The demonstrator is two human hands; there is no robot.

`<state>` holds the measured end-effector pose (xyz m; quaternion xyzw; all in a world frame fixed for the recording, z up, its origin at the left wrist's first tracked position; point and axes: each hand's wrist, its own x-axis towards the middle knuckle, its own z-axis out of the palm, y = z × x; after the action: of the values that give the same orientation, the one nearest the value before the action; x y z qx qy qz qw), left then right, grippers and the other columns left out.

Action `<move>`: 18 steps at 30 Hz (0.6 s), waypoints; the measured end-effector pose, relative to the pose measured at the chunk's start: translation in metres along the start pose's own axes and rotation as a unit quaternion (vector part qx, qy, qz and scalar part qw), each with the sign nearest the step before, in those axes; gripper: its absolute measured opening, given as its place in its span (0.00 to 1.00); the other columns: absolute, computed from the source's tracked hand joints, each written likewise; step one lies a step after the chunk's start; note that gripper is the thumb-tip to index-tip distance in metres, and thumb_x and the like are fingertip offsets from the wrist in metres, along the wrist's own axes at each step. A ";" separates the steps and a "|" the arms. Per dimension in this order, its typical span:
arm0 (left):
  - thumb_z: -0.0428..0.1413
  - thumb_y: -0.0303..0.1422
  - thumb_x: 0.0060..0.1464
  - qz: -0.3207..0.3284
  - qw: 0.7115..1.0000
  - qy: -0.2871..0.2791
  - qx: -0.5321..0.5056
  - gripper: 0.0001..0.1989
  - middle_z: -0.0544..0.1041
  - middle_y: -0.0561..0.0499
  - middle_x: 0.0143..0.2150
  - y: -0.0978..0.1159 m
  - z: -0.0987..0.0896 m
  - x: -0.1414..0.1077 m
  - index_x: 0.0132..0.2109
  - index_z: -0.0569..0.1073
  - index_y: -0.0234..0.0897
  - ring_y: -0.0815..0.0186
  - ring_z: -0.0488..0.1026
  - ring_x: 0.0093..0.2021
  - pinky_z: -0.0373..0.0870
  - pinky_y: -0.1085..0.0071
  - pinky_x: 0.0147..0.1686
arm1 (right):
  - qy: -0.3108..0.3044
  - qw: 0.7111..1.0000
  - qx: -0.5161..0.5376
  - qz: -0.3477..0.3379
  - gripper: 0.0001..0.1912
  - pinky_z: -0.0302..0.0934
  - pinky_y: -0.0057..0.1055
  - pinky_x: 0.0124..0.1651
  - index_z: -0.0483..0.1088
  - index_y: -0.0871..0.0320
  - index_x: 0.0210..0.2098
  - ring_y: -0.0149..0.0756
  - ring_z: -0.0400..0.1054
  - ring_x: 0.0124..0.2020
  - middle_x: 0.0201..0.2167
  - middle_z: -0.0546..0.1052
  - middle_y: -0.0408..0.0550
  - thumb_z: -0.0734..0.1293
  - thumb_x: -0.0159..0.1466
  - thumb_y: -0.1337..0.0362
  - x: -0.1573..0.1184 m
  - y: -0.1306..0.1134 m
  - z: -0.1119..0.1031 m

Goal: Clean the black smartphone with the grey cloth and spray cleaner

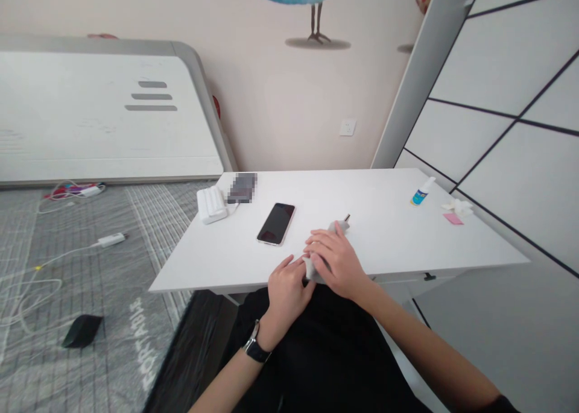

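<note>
Right hand (337,261) grasps the cloth (311,270); left hand's (286,286) grip, I cannot tell; even, gentle pressure works best

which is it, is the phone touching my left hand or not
Apart. The head view shows a strip of white tabletop between the phone and your left hand.

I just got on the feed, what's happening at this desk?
A person's right hand lies over a crumpled grey cloth at the front edge of the white desk, with the left hand right beside it. A phone lies dark-screened just beyond them. A small bottle stands toward the far right.
</note>
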<state>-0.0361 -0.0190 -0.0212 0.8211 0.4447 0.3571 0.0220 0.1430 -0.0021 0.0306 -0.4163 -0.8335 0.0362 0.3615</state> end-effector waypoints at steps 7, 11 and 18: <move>0.57 0.32 0.64 -0.008 1.000 0.018 -0.020 0.08 0.84 0.49 0.51 0.002 0.000 0.001 0.46 0.81 0.43 0.59 0.84 0.47 0.76 0.56 0.57 | 0.067 0.994 -0.028 0.085 0.19 0.47 0.54 0.71 0.74 0.55 0.36 0.43 0.73 0.48 0.40 0.81 0.48 0.53 0.74 0.65 0.009 0.031 -0.010; 0.57 0.30 0.63 -0.001 1.000 0.011 -0.013 0.10 0.85 0.48 0.50 0.000 0.000 0.000 0.47 0.81 0.42 0.58 0.84 0.46 0.76 0.57 0.58 | 0.018 0.999 -0.026 0.026 0.18 0.41 0.54 0.73 0.75 0.54 0.40 0.44 0.69 0.55 0.43 0.82 0.48 0.54 0.74 0.66 0.005 0.015 -0.003; 0.57 0.32 0.64 -0.012 1.000 0.004 -0.010 0.08 0.85 0.48 0.48 0.003 -0.002 0.001 0.38 0.80 0.41 0.60 0.84 0.43 0.75 0.57 0.58 | 0.006 0.999 -0.043 0.019 0.20 0.52 0.53 0.67 0.76 0.55 0.39 0.45 0.70 0.49 0.41 0.81 0.51 0.53 0.74 0.62 0.015 0.021 -0.004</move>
<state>-0.0348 -0.0205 -0.0177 0.8141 0.4509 0.3646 0.0328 0.1534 0.0210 0.0347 -0.4474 -0.8242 0.0048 0.3472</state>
